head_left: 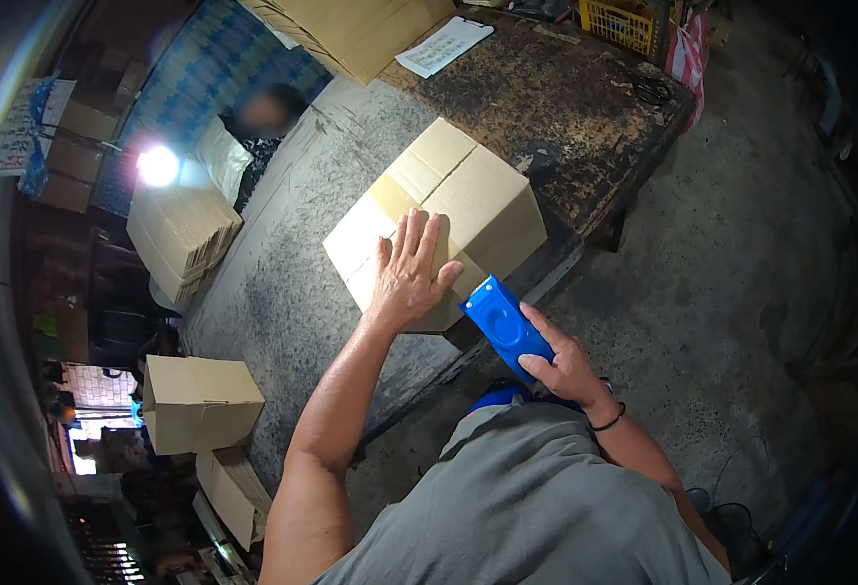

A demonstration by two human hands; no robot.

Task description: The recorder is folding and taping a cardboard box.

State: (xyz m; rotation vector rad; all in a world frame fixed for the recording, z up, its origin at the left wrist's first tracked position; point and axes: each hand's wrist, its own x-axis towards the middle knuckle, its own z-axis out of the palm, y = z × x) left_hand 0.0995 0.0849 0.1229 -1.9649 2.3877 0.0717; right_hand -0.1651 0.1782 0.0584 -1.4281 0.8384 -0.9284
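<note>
A closed cardboard box sits at an angle on the worktable. A strip of brown packing tape runs across its top along one end and reaches the near edge. Flat on top of the box, partly over the tape, lies my left hand, fingers stretched out and thumb apart. My right hand grips a blue tape dispenser off the box's near side. The dispenser's front end is close to the box's near edge, where the tape comes down. Its underside is hidden.
The worktable has a worn, stained top. Stacked flat cardboard, another box and folded cardboard are on the left. Farther back are a clipboard with papers, more cardboard, a yellow crate and another person's blurred head.
</note>
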